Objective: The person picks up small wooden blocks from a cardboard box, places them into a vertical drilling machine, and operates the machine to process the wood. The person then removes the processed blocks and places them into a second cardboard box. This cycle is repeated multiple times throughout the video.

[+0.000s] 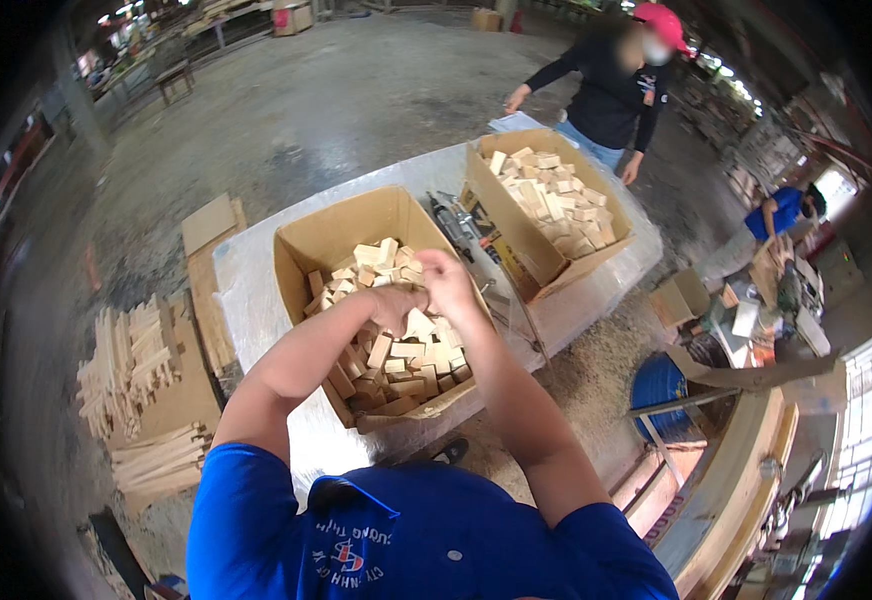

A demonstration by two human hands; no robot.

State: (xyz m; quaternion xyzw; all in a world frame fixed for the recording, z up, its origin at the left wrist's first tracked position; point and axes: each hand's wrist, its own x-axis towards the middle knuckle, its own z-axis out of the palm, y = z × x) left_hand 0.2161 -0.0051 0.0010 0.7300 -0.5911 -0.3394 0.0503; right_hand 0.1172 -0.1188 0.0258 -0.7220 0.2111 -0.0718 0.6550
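Over an open cardboard box (308, 222) full of small pale wooden blocks (408, 350), both my hands come close together. My left hand (394, 308) reaches in from the left, its fingers bent toward the right hand. Against its fingertips lies a pale block (419, 323), and whether they grip it is not clear. My right hand (444, 282) is just beside it, near the box's right wall, with fingers curled in. What the right fingers close on, if anything, is hidden.
A second cardboard box (501, 225) of wooden blocks stands at the right on the same plastic-wrapped table (256, 260). Power tools (456, 222) lie between the boxes. Wooden strips (131, 360) are stacked at left. A co-worker (606, 95) stands beyond; another person (776, 215) bends at far right.
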